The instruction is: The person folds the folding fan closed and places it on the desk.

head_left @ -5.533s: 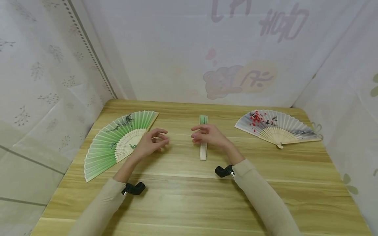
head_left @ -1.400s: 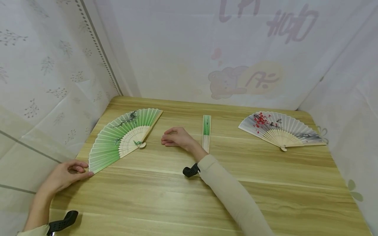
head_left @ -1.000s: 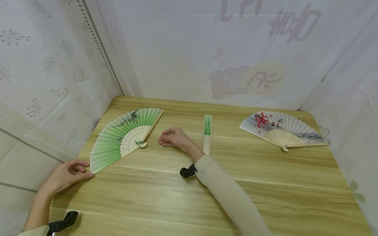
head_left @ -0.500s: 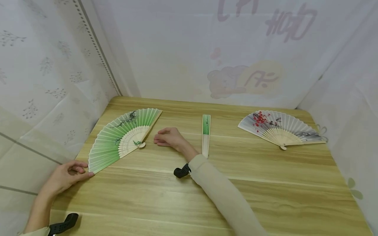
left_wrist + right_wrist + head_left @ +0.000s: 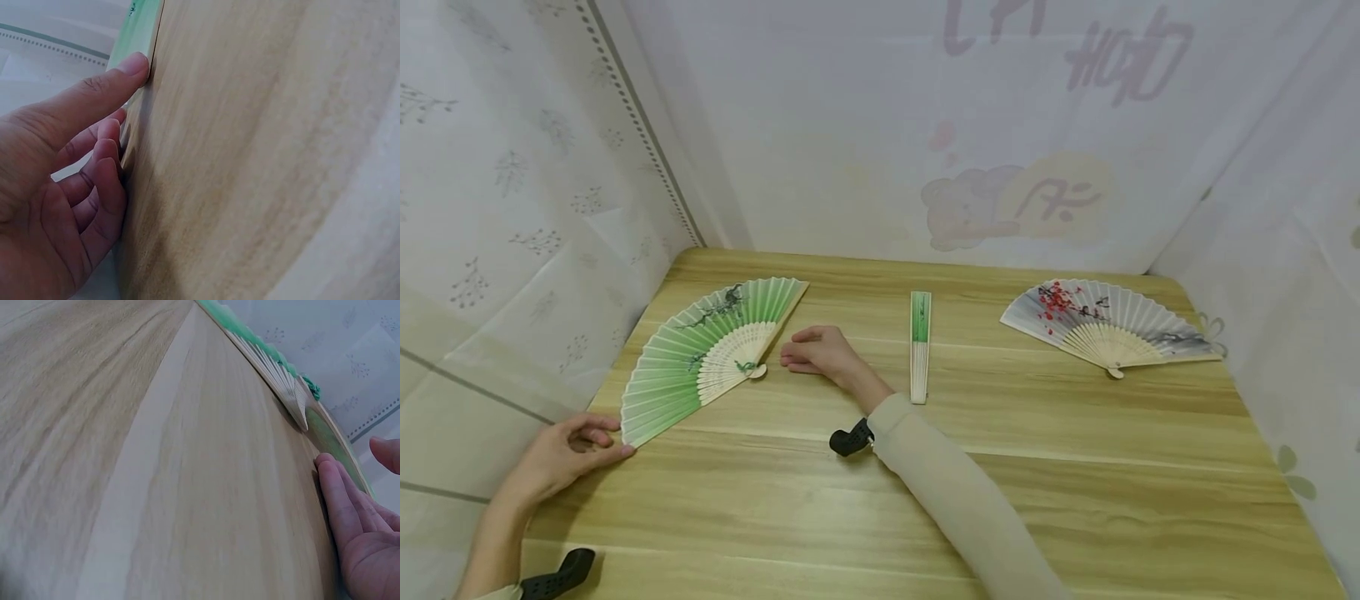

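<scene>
A green folding fan (image 5: 662,367) lies spread on the left of the table, its pale ribs meeting at a rounded pivot end with a green cord. My left hand (image 5: 553,458) pinches its lower left corner between thumb and forefinger, the other fingers loosely bent. In the left wrist view the thumb (image 5: 132,64) lies against the fan's edge. My right hand (image 5: 826,357) rests on the table just right of the pivot end, apart from it and holding nothing. The right wrist view shows its fingers (image 5: 337,494) nearly straight on the wood, below the pivot end.
A folded green fan (image 5: 920,346) lies upright in the middle, right of my right hand. At the back right lies a spread grey-white fan (image 5: 1112,325) with red blossoms. Printed cloth (image 5: 820,125) walls in the wooden table (image 5: 1075,500).
From above the folded fan, my right hand has moved left towards the green fan's pivot end, still creeping left. My left hand has moved from the pivot end to the lower left corner.
</scene>
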The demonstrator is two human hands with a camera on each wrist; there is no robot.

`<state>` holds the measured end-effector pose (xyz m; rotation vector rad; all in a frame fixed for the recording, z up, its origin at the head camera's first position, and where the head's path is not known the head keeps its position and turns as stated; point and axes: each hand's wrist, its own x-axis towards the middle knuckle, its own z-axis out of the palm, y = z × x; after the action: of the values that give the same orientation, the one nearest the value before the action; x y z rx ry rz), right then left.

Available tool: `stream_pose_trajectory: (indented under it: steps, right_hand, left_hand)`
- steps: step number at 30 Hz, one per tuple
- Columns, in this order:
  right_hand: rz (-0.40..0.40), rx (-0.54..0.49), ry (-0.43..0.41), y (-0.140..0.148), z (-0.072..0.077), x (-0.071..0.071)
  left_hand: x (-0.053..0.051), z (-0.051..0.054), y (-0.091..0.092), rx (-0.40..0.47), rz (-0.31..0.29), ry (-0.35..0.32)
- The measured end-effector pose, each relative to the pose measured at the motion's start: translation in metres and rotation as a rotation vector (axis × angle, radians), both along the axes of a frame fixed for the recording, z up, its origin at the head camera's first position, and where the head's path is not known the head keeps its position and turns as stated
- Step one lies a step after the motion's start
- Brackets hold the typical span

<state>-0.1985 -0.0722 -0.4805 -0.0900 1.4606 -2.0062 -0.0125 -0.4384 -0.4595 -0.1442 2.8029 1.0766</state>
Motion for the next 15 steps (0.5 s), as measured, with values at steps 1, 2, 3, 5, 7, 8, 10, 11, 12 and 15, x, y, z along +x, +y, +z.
stream_pose_trajectory:
  steps: [1,2,3,5,7,8,10,11,12,15]
  right_hand:
    - [0.001,-0.002,-0.005,-0.002,0.000,0.000]
    - [0.002,-0.004,-0.010,-0.003,0.000,0.000]
    - [0.001,-0.006,-0.015,-0.005,0.000,0.001]
    - [-0.002,-0.007,-0.022,-0.008,0.000,0.001]
    - [-0.009,-0.009,-0.025,-0.011,0.001,0.002]
    - [-0.011,-0.010,-0.025,-0.013,0.001,0.002]
    - [-0.018,-0.016,-0.023,-0.015,0.001,0.003]
    - [-0.018,-0.021,-0.024,-0.017,0.001,0.003]
    - [-0.018,-0.025,-0.025,-0.018,0.001,0.003]
    - [-0.022,-0.029,-0.028,-0.023,0.001,0.004]
  left_hand:
    - [0.001,0.000,0.000,-0.002,-0.001,0.000]
    - [0.001,0.000,0.000,-0.001,-0.002,0.000]
    - [0.002,-0.001,0.000,-0.002,0.002,0.000]
    - [0.002,-0.001,0.000,-0.005,0.004,0.001]
    - [0.002,-0.001,0.001,-0.005,0.008,0.004]
    - [0.002,-0.001,0.001,-0.004,0.003,0.003]
    - [0.001,0.000,0.001,-0.005,0.002,0.003]
    - [0.001,0.001,0.001,-0.004,0.004,0.003]
    - [0.001,0.001,0.001,-0.008,0.000,0.004]
    - [0.000,0.002,0.001,-0.011,-0.003,0.004]
